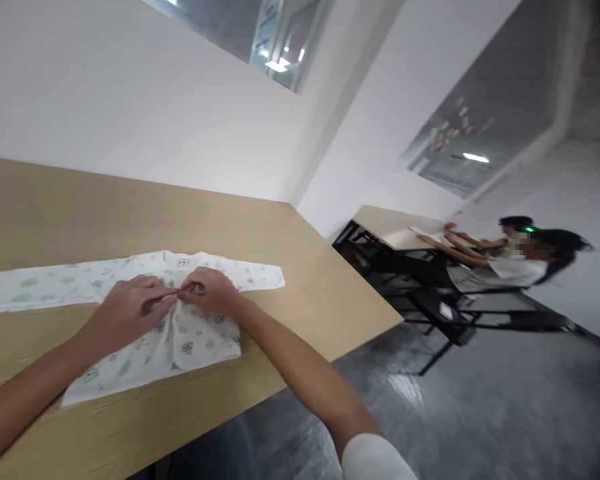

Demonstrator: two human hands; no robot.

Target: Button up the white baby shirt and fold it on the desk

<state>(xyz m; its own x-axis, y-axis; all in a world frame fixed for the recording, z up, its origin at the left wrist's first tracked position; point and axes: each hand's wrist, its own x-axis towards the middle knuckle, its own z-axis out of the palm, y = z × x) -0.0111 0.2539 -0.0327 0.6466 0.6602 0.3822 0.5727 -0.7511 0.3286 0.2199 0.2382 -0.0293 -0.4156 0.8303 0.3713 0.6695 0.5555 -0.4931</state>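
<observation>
A pale wood-toned desk (330, 293) is bordered along its far edge by a white wall (130, 120), into which a window (280, 37) is set at the top of the view. A second window (510, 113) is seen farther right, and a bright light (476, 158) is shown in its glass. Beneath it a second desk (390, 223) is placed, at which a nearer person (520, 270) and a farther person (516, 222) are seated. A black chair (437, 313) is stood beside them, and glossy reflections are caught by the grey floor (455, 413)
</observation>
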